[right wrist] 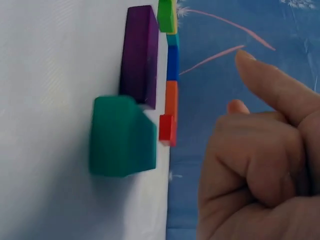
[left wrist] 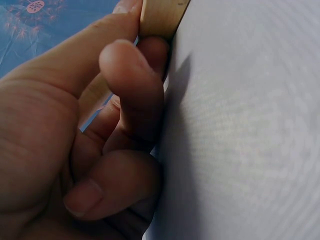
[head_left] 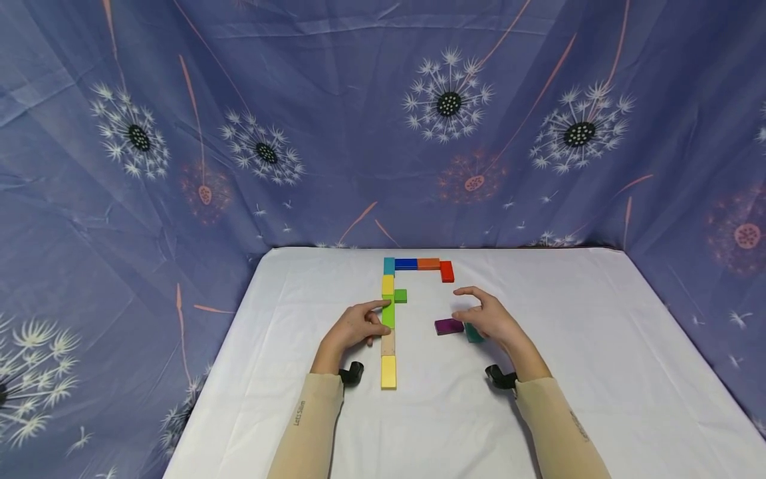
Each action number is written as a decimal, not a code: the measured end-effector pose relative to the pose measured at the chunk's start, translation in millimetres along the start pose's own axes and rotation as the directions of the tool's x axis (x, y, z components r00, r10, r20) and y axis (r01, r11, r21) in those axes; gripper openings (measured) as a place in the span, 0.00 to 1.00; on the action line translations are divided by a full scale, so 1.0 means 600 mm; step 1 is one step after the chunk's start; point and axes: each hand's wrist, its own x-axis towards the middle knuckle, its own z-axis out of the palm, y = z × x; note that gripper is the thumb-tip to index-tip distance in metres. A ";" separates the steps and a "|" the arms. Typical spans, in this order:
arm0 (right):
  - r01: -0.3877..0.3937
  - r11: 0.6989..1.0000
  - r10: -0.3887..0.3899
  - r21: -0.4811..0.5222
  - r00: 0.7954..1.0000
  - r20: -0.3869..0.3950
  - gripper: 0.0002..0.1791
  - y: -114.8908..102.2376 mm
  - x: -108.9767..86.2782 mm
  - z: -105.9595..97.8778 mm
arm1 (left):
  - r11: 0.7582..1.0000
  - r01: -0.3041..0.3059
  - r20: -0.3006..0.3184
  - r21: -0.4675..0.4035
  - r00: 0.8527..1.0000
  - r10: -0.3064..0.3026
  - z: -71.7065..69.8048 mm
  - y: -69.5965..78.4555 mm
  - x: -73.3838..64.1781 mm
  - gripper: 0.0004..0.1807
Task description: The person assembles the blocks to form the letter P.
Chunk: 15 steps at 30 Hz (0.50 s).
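My left hand (head_left: 353, 326) pinches a lime green block (head_left: 388, 314) lengthwise, index fingertip at its far end and thumb at its near end; the other fingers curl beneath the palm. This block lies in a column, with a bare wooden block (head_left: 388, 343) and a yellow block (head_left: 388, 372) on the near side. Farther up the column are another yellow block (head_left: 387, 286) and a light blue one (head_left: 389, 266). My right hand (head_left: 491, 316) hovers over a teal block (right wrist: 122, 137), thumb and index finger spread apart, holding nothing. Beside the teal block lies a purple block (head_left: 449, 326).
From the column's far end, a dark blue block (head_left: 405, 264), an orange block (head_left: 428, 264) and a red block (head_left: 447, 271) run rightward. A small green block (head_left: 401, 296) adjoins the column's right side. White cloth (head_left: 574, 332) covers the table; a patterned curtain (head_left: 359, 133) hangs behind.
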 end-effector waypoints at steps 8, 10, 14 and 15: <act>-0.013 0.999 0.009 0.041 0.996 0.087 0.38 0.020 -0.002 -0.010 | 1.000 0.002 -0.004 0.000 1.000 -0.002 -0.001 0.002 0.000 0.38; -0.015 0.999 0.013 0.028 0.996 0.086 0.37 0.025 -0.003 -0.012 | 1.000 0.000 -0.001 -0.004 1.000 0.000 -0.001 0.002 -0.001 0.38; -0.023 1.000 0.024 -0.015 0.997 0.072 0.35 0.031 -0.004 -0.015 | 1.000 0.003 0.001 -0.008 1.000 -0.003 -0.001 0.003 -0.003 0.39; -0.028 0.999 0.030 -0.025 0.997 0.067 0.35 0.032 -0.004 -0.016 | 1.000 0.005 0.001 -0.011 1.000 -0.005 -0.001 0.003 -0.003 0.39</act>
